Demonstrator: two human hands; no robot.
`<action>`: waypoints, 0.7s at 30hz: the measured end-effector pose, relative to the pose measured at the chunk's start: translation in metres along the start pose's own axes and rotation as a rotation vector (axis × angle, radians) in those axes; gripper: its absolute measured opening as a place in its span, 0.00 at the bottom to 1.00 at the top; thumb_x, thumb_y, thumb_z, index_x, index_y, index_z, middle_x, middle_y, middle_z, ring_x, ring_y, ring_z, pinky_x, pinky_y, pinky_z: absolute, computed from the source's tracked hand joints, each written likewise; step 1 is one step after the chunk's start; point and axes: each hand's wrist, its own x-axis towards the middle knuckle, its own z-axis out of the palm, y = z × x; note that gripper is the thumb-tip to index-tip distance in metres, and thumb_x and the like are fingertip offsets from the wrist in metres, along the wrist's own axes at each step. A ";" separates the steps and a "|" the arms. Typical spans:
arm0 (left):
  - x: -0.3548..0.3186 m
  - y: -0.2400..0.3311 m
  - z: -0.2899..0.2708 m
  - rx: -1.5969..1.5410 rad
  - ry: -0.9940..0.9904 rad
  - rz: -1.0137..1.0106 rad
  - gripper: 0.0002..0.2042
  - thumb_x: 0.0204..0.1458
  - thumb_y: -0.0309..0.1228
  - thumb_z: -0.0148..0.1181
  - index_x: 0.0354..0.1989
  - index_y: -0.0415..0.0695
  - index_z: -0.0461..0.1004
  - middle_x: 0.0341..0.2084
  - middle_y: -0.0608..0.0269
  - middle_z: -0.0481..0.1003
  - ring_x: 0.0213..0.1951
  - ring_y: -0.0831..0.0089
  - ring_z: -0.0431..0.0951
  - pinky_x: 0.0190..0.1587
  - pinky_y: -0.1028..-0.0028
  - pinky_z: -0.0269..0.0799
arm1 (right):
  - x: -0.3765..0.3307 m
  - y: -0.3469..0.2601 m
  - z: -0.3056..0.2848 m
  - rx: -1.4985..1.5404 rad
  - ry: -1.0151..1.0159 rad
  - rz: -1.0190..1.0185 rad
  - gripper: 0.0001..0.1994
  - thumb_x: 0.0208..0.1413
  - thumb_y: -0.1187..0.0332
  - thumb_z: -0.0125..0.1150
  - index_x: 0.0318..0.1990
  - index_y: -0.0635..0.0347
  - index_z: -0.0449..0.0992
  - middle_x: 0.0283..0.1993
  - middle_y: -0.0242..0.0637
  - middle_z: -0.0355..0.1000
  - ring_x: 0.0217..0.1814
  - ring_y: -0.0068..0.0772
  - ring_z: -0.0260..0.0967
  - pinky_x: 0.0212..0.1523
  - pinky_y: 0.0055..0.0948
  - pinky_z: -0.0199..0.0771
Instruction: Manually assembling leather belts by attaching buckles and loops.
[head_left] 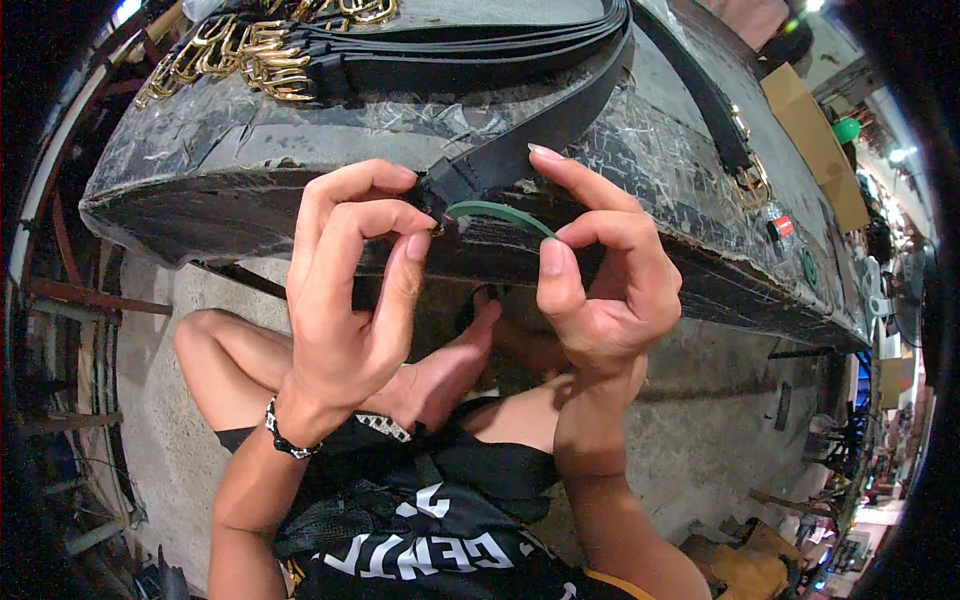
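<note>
Workbench: worn grey bench spans the upper frame, concrete floor beneath.
Belts: black belts with brass buckles stacked upper left.
Hands: left hand pinches shut on the black belt end at centre; right hand pinches the green strip.
Hidden: buckle under left fingertips barely shows.

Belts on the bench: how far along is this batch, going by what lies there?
Done-looking: a row of black belts with gold buckles lies stacked at the bench's far edge. In hand: the left hand pinches the end of one black belt while the right hand holds a green strip against it. Left: another belt lies apart at right.
</note>
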 end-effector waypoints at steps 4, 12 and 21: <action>0.000 -0.002 -0.001 -0.026 0.006 -0.007 0.05 0.57 0.17 0.62 0.41 0.36 0.76 0.49 0.46 0.76 0.49 0.57 0.78 0.52 0.65 0.74 | 0.000 0.001 0.001 0.017 0.004 0.018 0.07 0.50 0.80 0.67 0.36 0.64 0.74 0.54 0.59 0.81 0.53 0.46 0.82 0.57 0.38 0.79; 0.003 -0.009 -0.014 -0.153 0.113 -0.350 0.12 0.58 0.29 0.70 0.44 0.39 0.74 0.34 0.67 0.74 0.33 0.80 0.70 0.38 0.78 0.68 | -0.004 -0.003 0.005 0.322 0.103 0.169 0.08 0.65 0.73 0.61 0.45 0.65 0.68 0.58 0.66 0.77 0.60 0.44 0.79 0.62 0.35 0.75; 0.022 0.008 -0.011 0.091 -0.062 -0.256 0.19 0.45 0.30 0.81 0.33 0.41 0.71 0.29 0.62 0.68 0.29 0.70 0.68 0.29 0.72 0.64 | 0.002 -0.009 -0.001 0.488 0.082 0.257 0.07 0.73 0.73 0.52 0.51 0.63 0.62 0.63 0.68 0.74 0.65 0.45 0.75 0.66 0.36 0.72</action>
